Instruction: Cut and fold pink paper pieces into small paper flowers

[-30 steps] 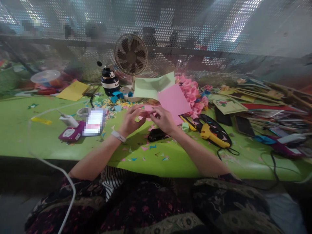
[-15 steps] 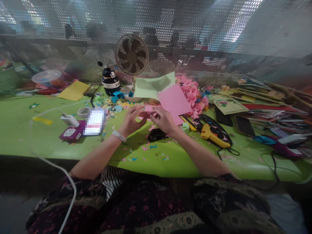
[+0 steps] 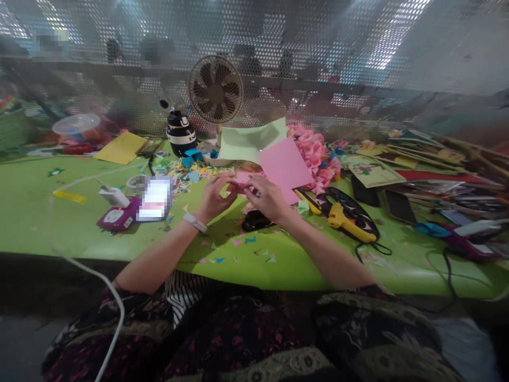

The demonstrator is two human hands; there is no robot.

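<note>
Over the green table point(image 3: 47, 223), my left hand point(image 3: 212, 197) and my right hand point(image 3: 268, 197) meet fingertip to fingertip. Both pinch a small piece of pink paper point(image 3: 240, 179) between them, held just above the tabletop. A larger pink sheet point(image 3: 284, 165) lies right behind my right hand, with a pale green sheet point(image 3: 248, 140) behind that. A black object point(image 3: 254, 220) rests on the table under my right wrist. My left wrist wears a white band point(image 3: 194, 222).
A small fan point(image 3: 215, 90) and a black-and-white bottle point(image 3: 180, 133) stand at the back. A phone point(image 3: 154, 199), a charger point(image 3: 113, 196) with white cable, a yellow glue gun point(image 3: 344, 217), pink paper flowers point(image 3: 316, 156), stacked cards point(image 3: 429, 159) and scattered paper scraps point(image 3: 186, 172) surround my hands.
My fingers have shifted slightly on the small pink paper; both hands stay in the same place.
</note>
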